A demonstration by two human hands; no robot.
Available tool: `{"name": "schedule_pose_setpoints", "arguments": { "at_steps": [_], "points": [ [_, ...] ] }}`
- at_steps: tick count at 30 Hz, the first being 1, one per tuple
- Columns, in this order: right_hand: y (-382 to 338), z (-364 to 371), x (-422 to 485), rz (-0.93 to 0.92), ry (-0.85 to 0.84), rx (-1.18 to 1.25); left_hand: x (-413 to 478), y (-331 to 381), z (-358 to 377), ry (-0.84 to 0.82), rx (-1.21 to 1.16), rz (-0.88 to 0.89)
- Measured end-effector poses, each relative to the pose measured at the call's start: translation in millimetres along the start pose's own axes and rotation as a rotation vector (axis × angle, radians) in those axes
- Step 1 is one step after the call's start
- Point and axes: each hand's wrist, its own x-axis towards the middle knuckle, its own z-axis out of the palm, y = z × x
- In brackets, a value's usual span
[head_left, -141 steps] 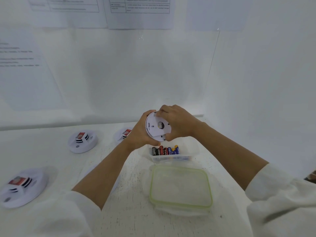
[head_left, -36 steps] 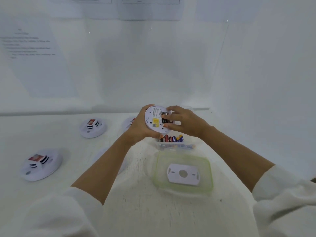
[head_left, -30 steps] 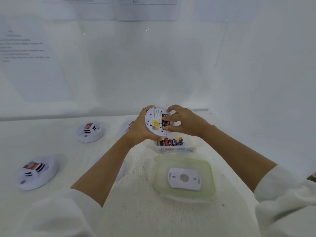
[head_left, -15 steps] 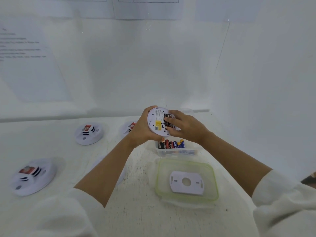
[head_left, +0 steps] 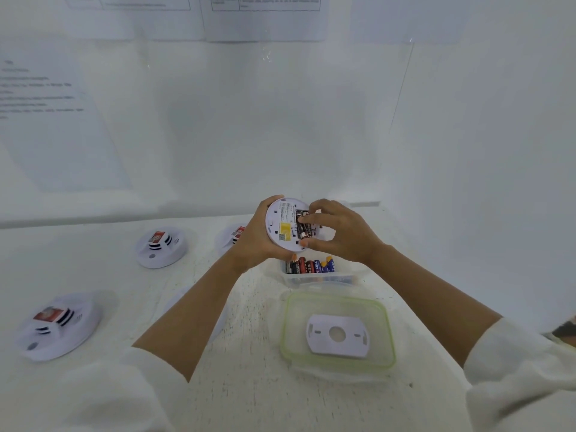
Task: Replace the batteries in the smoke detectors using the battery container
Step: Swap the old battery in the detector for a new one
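Note:
My left hand (head_left: 258, 241) holds a white round smoke detector (head_left: 282, 226) up above the table, its back side facing me with a yellow label and an uncovered battery bay. My right hand (head_left: 339, 232) has its fingertips on the dark batteries (head_left: 303, 226) in that bay. Just below the hands stands the clear battery container (head_left: 321, 275) with several batteries standing in it. The container's green-rimmed lid (head_left: 386, 341) lies in front of it, with the detector's white mounting plate (head_left: 336, 336) resting on it.
Three more white smoke detectors lie on the white table: one at the left front (head_left: 56, 325), one further back (head_left: 160, 248), one partly hidden behind my left hand (head_left: 230, 238). White walls with paper sheets close the back and the right.
The mounting plate came off the detector and now lies on the lid. My right fingers moved onto the batteries in the uncovered bay.

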Motion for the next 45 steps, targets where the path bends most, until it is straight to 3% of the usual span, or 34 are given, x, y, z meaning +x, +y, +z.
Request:
{"name": "schedule_pose_setpoints", "arguments": {
  "at_steps": [7,12,21,24,27,30,34,37,41,45],
  "points": [
    [-6.7,-11.2,9.3,0.229,-0.056,0.141,5.5,6.4,2.7,-0.001,0.023,0.035],
    [-8.0,-15.1,12.9,0.292,-0.161,0.103,3.8,6.3,4.5,0.000,0.027,0.037],
    [-10.6,-20.0,15.3,0.345,-0.162,0.241,3.1,5.8,7.5,-0.008,0.046,0.047],
    [-3.8,-35.0,12.8,0.465,-0.160,0.335,3.9,6.9,-0.5,-0.003,0.040,0.067],
    [8.4,-44.6,4.4,0.581,-0.357,0.158,3.3,7.2,-6.5,0.016,0.047,0.072],
    [9.6,-34.4,-6.3,0.538,-0.615,-0.196,1.5,6.0,-4.1,0.017,0.052,0.071],
    [9.7,-22.9,-9.3,0.490,-0.711,-0.317,-0.7,4.7,0.4,0.004,0.062,0.063],
    [11.9,-29.8,-7.0,0.571,-0.628,-0.092,-0.7,3.7,1.7,-0.015,0.070,0.056],
    [-0.1,-35.7,6.0,0.595,-0.163,0.236,0.3,2.4,4.7,-0.027,0.076,0.060],
    [-20.6,-23.7,15.0,0.529,-0.148,0.226,2.4,5.1,9.8,-0.015,0.063,0.080]
  ]
}}
